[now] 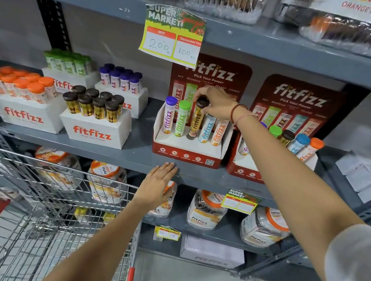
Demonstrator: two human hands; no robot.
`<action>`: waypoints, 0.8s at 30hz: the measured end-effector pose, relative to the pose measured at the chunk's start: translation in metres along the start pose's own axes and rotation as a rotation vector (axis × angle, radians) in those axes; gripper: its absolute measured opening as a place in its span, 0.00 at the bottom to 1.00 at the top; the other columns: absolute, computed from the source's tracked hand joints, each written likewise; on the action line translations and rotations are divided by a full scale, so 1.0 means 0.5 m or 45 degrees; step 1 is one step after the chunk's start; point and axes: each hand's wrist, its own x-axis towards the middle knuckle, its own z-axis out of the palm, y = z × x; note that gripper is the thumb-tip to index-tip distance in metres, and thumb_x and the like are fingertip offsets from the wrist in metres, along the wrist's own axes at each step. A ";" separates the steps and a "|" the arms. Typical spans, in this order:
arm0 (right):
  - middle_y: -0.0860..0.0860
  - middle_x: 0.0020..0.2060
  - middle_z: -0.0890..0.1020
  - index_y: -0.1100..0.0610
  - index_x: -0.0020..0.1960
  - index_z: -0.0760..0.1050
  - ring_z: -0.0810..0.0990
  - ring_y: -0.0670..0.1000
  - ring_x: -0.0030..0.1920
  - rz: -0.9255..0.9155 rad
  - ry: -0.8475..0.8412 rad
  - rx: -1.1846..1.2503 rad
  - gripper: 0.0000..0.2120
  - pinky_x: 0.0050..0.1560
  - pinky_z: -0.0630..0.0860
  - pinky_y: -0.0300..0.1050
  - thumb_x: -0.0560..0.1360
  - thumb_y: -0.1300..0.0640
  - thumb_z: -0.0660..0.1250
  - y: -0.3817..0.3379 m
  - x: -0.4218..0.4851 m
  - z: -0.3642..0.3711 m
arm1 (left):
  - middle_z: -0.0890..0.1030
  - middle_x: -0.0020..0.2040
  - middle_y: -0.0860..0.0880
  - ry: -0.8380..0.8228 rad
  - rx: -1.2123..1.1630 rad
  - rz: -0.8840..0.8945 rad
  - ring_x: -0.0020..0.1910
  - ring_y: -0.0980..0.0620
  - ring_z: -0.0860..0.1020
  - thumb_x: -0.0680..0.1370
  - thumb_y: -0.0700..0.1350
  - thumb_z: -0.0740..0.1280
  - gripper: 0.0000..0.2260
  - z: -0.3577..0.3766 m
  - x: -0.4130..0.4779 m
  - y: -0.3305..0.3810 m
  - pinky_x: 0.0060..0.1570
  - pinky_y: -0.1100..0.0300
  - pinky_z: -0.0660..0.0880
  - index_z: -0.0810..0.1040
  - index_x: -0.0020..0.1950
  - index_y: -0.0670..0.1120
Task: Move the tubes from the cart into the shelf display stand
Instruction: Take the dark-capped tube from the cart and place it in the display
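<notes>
The brown tube point(196, 121), light, stiff and smooth, is held at its cap by the closed right hand point(217, 103), while the left hand point(156, 186) is laid open, empty, on the shelf point(133, 155).

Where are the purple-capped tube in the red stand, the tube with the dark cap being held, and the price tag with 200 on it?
Purple-capped tube point(168, 118): head view, on the middle of its label.
Dark-capped tube point(195, 123): head view, on its yellow body below the right hand point(217, 105).
Price tag point(172, 35): head view, on its middle, above the handwritten prices.

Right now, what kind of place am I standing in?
Most likely a supermarket aisle: a "Super Market" price tag hangs on steel shelving, a wire shopping cart stands below, and a branded display stand holds tubes.
</notes>
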 end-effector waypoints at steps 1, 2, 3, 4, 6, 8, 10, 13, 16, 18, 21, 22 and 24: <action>0.55 0.59 0.78 0.57 0.56 0.76 0.74 0.52 0.60 -0.003 0.007 0.006 0.18 0.55 0.65 0.37 0.68 0.69 0.70 0.001 0.003 0.001 | 0.57 0.76 0.48 0.005 -0.003 0.001 0.75 0.50 0.54 0.80 0.50 0.58 0.25 0.001 0.000 0.000 0.74 0.53 0.47 0.55 0.74 0.47; 0.55 0.58 0.78 0.57 0.55 0.76 0.74 0.52 0.59 0.002 0.013 0.018 0.18 0.55 0.65 0.37 0.68 0.69 0.70 0.003 0.006 0.002 | 0.58 0.76 0.47 0.007 -0.007 0.002 0.75 0.50 0.54 0.80 0.50 0.58 0.25 0.002 0.000 0.000 0.74 0.53 0.47 0.55 0.74 0.46; 0.55 0.58 0.78 0.57 0.55 0.76 0.74 0.52 0.59 0.011 0.011 0.031 0.18 0.54 0.66 0.38 0.68 0.69 0.71 0.004 0.009 0.001 | 0.58 0.76 0.47 0.011 -0.010 0.003 0.75 0.49 0.54 0.79 0.50 0.58 0.25 0.002 0.000 0.000 0.74 0.53 0.47 0.55 0.74 0.46; 0.55 0.58 0.79 0.57 0.55 0.76 0.74 0.52 0.59 0.017 0.001 0.040 0.18 0.55 0.67 0.38 0.68 0.69 0.71 0.005 0.013 -0.001 | 0.58 0.76 0.47 0.015 -0.012 0.004 0.75 0.49 0.54 0.79 0.49 0.58 0.25 0.002 0.000 0.001 0.74 0.53 0.47 0.55 0.74 0.46; 0.55 0.58 0.79 0.57 0.55 0.76 0.75 0.53 0.59 0.012 -0.033 0.060 0.18 0.58 0.70 0.42 0.67 0.68 0.72 0.007 0.017 -0.004 | 0.59 0.76 0.47 0.027 -0.021 0.011 0.75 0.49 0.55 0.79 0.49 0.59 0.24 0.001 -0.001 0.002 0.74 0.53 0.47 0.56 0.74 0.46; 0.55 0.58 0.79 0.58 0.54 0.76 0.75 0.54 0.59 -0.006 -0.052 0.076 0.18 0.62 0.72 0.47 0.66 0.68 0.73 0.007 0.019 -0.007 | 0.60 0.75 0.46 0.045 -0.042 0.015 0.75 0.48 0.56 0.79 0.48 0.59 0.24 0.001 -0.001 0.002 0.73 0.53 0.48 0.57 0.73 0.45; 0.55 0.57 0.79 0.58 0.54 0.76 0.76 0.54 0.59 -0.019 -0.059 0.088 0.18 0.63 0.72 0.48 0.66 0.68 0.73 0.007 0.019 -0.008 | 0.60 0.75 0.46 0.049 -0.049 0.016 0.75 0.48 0.56 0.79 0.48 0.59 0.24 0.000 -0.002 0.002 0.73 0.53 0.48 0.57 0.73 0.45; 0.55 0.57 0.79 0.58 0.53 0.76 0.76 0.53 0.59 -0.028 -0.063 0.109 0.17 0.64 0.72 0.49 0.66 0.67 0.73 0.007 0.019 -0.007 | 0.60 0.75 0.46 0.054 -0.046 0.020 0.75 0.49 0.56 0.79 0.48 0.59 0.24 0.002 -0.002 0.000 0.73 0.54 0.46 0.57 0.73 0.46; 0.55 0.57 0.80 0.58 0.53 0.77 0.76 0.53 0.59 -0.038 -0.067 0.128 0.17 0.63 0.72 0.49 0.67 0.66 0.73 0.011 0.018 -0.008 | 0.60 0.75 0.46 0.060 -0.049 0.022 0.75 0.48 0.56 0.79 0.48 0.59 0.24 0.002 -0.002 -0.001 0.73 0.55 0.46 0.57 0.73 0.46; 0.55 0.57 0.80 0.58 0.53 0.77 0.76 0.52 0.58 -0.037 -0.075 0.141 0.17 0.61 0.73 0.47 0.66 0.66 0.74 0.013 0.017 -0.007 | 0.60 0.75 0.46 0.049 -0.043 0.022 0.75 0.49 0.56 0.79 0.48 0.59 0.24 0.002 -0.002 -0.001 0.73 0.55 0.46 0.57 0.73 0.46; 0.55 0.57 0.79 0.59 0.53 0.77 0.76 0.53 0.59 -0.036 -0.084 0.123 0.17 0.60 0.72 0.45 0.66 0.67 0.74 0.016 0.017 0.000 | 0.59 0.76 0.47 0.042 -0.046 0.014 0.75 0.49 0.55 0.79 0.48 0.59 0.24 0.002 -0.003 -0.001 0.72 0.55 0.45 0.57 0.73 0.46; 0.56 0.57 0.79 0.59 0.53 0.77 0.76 0.53 0.59 -0.034 -0.092 0.107 0.17 0.59 0.71 0.45 0.66 0.67 0.74 0.018 0.018 0.004 | 0.59 0.75 0.47 0.040 -0.046 0.015 0.75 0.49 0.55 0.79 0.49 0.59 0.24 0.003 -0.003 -0.001 0.73 0.55 0.46 0.57 0.73 0.46; 0.56 0.58 0.79 0.59 0.54 0.77 0.75 0.54 0.60 -0.020 -0.107 0.084 0.18 0.59 0.70 0.45 0.66 0.68 0.74 0.022 0.018 0.013 | 0.59 0.76 0.47 0.030 -0.040 0.016 0.75 0.49 0.55 0.79 0.49 0.59 0.24 0.003 -0.003 -0.001 0.73 0.54 0.46 0.57 0.73 0.46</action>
